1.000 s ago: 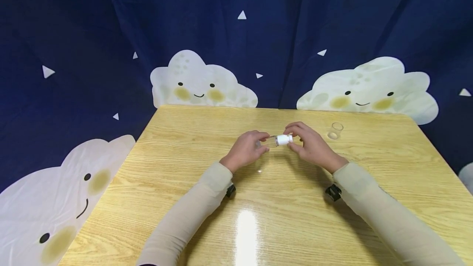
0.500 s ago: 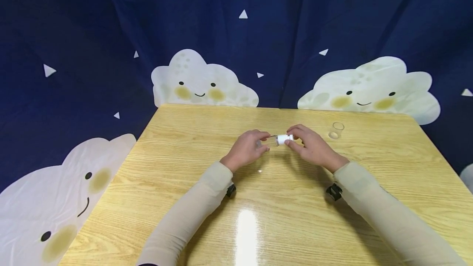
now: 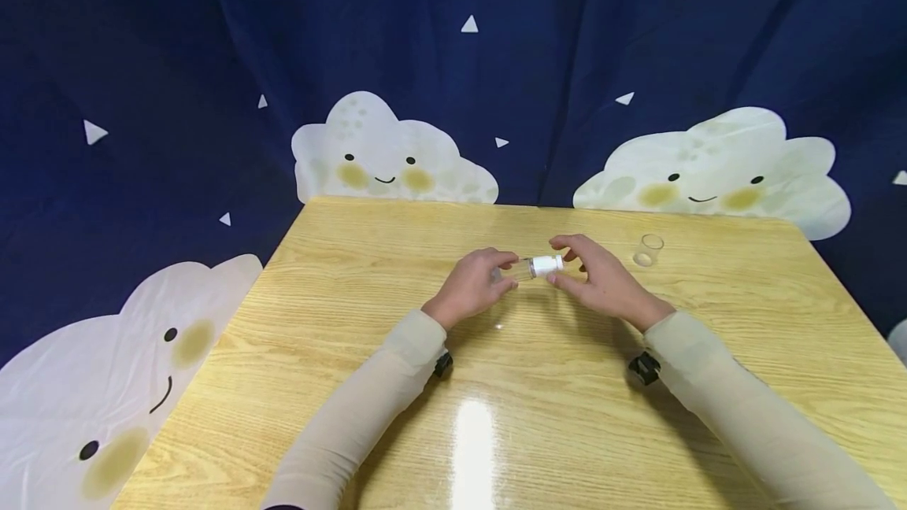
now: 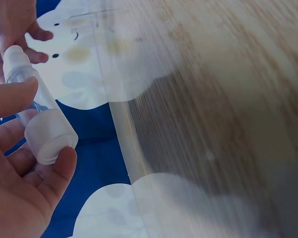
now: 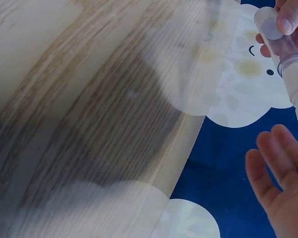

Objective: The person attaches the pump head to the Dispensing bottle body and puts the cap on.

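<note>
A small clear bottle (image 3: 523,270) with a white pump top (image 3: 547,265) lies sideways above the table. My left hand (image 3: 471,288) grips its clear body, thumb on one side and fingers curled round the other, as the left wrist view shows. The white base end (image 4: 50,136) points back toward my left palm. My right hand (image 3: 598,278) is around the pump top, thumb and forefinger spread on either side of it. In the right wrist view its fingers (image 5: 270,144) are loosely bent and apart from the top; the thumb is mostly out of frame there.
A clear cylindrical cap (image 3: 648,250) stands on the wooden table (image 3: 368,305), to the right and beyond my right hand. Behind the table hangs a dark blue curtain (image 3: 524,61) printed with clouds and triangles.
My right fingers were close on the white pump top and have now spread away from it. My left hand and the bottle have barely moved; the cap stands where it was.
</note>
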The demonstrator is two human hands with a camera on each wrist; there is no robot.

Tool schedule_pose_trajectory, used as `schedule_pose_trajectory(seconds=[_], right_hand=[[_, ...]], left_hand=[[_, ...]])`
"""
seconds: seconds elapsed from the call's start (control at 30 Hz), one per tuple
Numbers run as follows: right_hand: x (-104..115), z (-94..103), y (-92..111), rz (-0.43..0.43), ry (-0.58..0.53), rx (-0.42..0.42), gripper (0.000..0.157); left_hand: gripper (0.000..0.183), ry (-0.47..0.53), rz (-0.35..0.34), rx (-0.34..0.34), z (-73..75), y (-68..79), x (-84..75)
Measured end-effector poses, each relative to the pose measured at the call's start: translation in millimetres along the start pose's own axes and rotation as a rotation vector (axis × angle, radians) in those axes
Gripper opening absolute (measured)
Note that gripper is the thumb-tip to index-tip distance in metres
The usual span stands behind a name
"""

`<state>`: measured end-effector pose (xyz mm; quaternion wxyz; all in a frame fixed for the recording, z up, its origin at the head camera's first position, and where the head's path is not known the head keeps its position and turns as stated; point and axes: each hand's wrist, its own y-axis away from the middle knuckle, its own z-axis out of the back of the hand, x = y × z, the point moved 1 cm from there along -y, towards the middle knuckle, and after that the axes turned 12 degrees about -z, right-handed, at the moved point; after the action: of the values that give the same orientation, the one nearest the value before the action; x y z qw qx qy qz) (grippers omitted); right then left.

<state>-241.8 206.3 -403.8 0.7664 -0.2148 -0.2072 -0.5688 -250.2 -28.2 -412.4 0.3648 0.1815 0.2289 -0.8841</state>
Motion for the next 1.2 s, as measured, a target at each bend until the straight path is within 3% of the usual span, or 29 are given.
schedule_pose_trajectory(seconds=[0.27, 0.4, 1.2], right_hand=[[2.6, 1.8, 3.8, 0.181, 0.021, -0.145, 0.044], [4.9, 1.0, 4.3, 0.233, 0.030, -0.191, 0.037], [2.4, 0.0, 7.3, 0.133, 0.038, -0.113, 0.024]], left_hand=[[0.042, -0.003, -0.005, -0.013, 0.2, -0.5, -3.2], [0.043, 0.004, -0.006, -0.008, 0.5, -0.3, -4.5], [0.041, 0.004, -0.034, -0.010, -2.1, -2.6, -6.4]])
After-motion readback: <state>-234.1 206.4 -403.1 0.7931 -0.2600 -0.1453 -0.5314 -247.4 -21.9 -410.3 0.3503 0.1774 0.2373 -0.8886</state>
